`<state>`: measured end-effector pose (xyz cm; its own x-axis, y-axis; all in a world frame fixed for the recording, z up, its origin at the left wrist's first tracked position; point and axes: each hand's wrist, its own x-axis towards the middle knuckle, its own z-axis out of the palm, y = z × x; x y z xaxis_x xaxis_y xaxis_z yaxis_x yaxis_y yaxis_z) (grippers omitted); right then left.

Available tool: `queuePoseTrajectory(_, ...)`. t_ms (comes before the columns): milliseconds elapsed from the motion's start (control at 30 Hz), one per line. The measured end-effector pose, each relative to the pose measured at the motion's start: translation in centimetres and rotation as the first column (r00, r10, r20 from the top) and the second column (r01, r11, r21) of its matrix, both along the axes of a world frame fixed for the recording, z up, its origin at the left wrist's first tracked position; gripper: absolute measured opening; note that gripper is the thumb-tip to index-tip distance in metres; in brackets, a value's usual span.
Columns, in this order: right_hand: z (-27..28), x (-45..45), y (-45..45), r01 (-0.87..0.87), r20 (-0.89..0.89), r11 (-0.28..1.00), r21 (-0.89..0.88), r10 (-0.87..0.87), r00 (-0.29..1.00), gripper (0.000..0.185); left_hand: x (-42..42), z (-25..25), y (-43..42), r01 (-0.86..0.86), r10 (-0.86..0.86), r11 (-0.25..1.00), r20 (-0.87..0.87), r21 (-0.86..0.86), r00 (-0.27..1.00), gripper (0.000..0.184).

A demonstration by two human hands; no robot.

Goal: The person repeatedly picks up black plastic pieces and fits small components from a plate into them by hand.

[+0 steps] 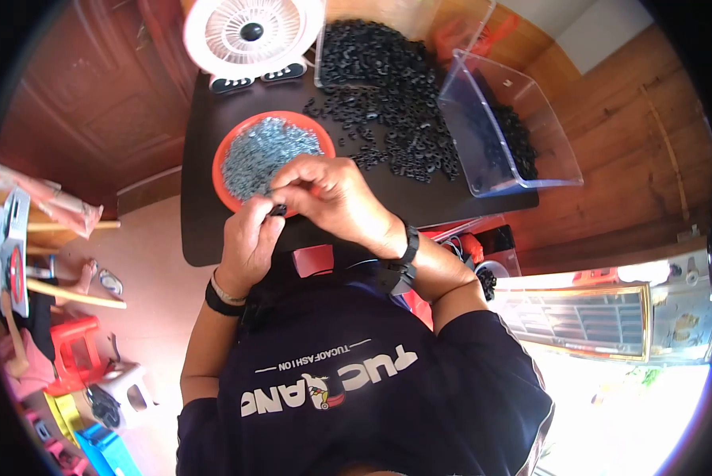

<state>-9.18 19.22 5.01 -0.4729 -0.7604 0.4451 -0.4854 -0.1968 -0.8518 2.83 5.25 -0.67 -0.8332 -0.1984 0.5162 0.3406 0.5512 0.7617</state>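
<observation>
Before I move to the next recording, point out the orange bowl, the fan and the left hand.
Orange bowl (218, 165), head view: left rim.
Fan (251, 32), head view: dark centre hub.
Left hand (247, 239), head view: middle of its back.

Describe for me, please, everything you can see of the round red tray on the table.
The red tray is round, smooth-rimmed and looks like plastic. It sits upright on the dark table, nearer than the white fan, and holds many small, silvery, metallic-looking pieces. The left hand and right hand hide part of its near edge; whether they touch it is unclear.
</observation>
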Motion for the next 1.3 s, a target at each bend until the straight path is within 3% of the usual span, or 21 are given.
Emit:
queuePoseTrajectory(133, -0.2, 0.5, 0.6, -0.043, -0.053, 0.997, -0.07, 0.039, 0.998, 0.007, 0.5, -0.8, 0.3, 0.036, -0.047, 0.985, 0.061, 0.17, 0.997, 0.02)
queuePoseTrajectory(233, -0.9, 0.6, 0.6, -0.102, 0.187, 0.994, -0.033, 0.106, 0.977, 0.011, 0.8, -1.4, 0.7, 0.072, -0.087, 0.958, 0.042, 0.279, 0.995, 0.026)
queuePoseTrajectory(333, -2.3, 0.7, 0.2, -0.264, 0.6, 0.957, -0.12, 0.282, 0.749, 0.016, 1.0, -1.1, 1.2, 0.113, -0.12, 0.932, -0.001, 0.345, 0.993, 0.029)
queuePoseTrajectory(367, -2.7, 0.6, 0.1, -0.308, 0.649, 0.946, -0.096, 0.294, 0.701, 0.022, 1.1, -1.0, 1.4, 0.112, -0.122, 0.927, 0.004, 0.358, 0.993, 0.03)
queuePoseTrajectory(467, -2.8, 0.5, 0.5, -0.298, 0.631, 0.954, -0.035, 0.252, 0.734, 0.023, 1.2, -1.1, 1.6, 0.132, -0.154, 0.904, 0.022, 0.408, 0.988, 0.029)
queuePoseTrajectory(500, -2.7, 0.2, 0.9, -0.304, 0.588, 0.952, 0.019, 0.235, 0.774, 0.016, 1.1, -1.4, 1.6, 0.144, -0.17, 0.891, 0.022, 0.431, 0.985, 0.028)
queuePoseTrajectory(533, -2.6, -0.3, 1.4, -0.149, 0.302, 0.986, 0.07, 0.122, 0.945, 0.014, 1.1, -1.6, 1.5, 0.155, -0.185, 0.877, 0.023, 0.455, 0.982, 0.027)
queuePoseTrajectory(567, -2.4, -1.1, 2.0, 0.016, -0.017, 0.998, 0.068, -0.015, 1.0, 0.013, 1.1, -1.7, 1.5, 0.143, -0.17, 0.858, 0.01, 0.494, 0.985, 0.026)
queuePoseTrajectory(600, -2.2, -2.1, 2.5, 0.171, -0.33, 0.985, 0.015, -0.157, 0.931, 0.012, 1.1, -1.8, 1.4, 0.131, -0.153, 0.837, -0.003, 0.532, 0.988, 0.024)
queuePoseTrajectory(667, -1.6, -5.0, 3.8, 0.464, -0.621, 0.884, 0.059, -0.332, 0.71, 0.011, 1.2, -2.0, 1.3, 0.113, -0.131, 0.812, -0.01, 0.572, 0.991, 0.021)
queuePoseTrajectory(800, -2.7, -12.1, 5.8, 0.568, -0.725, 0.762, 0.311, -0.196, 0.66, 0.015, 1.4, -2.6, 0.9, 0.089, -0.113, 0.794, 0.003, 0.601, 0.994, 0.017)
queuePoseTrajectory(933, -3.5, -14.6, 5.5, 0.469, -0.651, 0.69, 0.551, 0.004, 0.759, 0.016, 1.3, -3.4, 0.7, 0.081, -0.091, 0.758, -0.017, 0.647, 0.996, 0.017)
queuePoseTrajectory(1033, -3.2, -14.3, 4.5, 0.512, -0.702, 0.614, 0.601, 0.099, 0.705, 0.017, 1.3, -3.6, 0.4, 0.091, -0.106, 0.739, -0.018, 0.667, 0.994, 0.018)
queuePoseTrajectory(1233, -4.1, -14.4, 3.3, 0.546, -0.748, 0.598, 0.587, 0.142, 0.648, 0.019, 1.3, -3.9, 0.4, 0.095, -0.112, 0.744, -0.017, 0.661, 0.994, 0.016)
queuePoseTrajectory(1300, -4.2, -14.3, 3.2, 0.561, -0.751, 0.624, 0.544, 0.062, 0.658, 0.019, 1.3, -3.7, 0.4, 0.105, -0.119, 0.751, -0.023, 0.652, 0.993, 0.017)
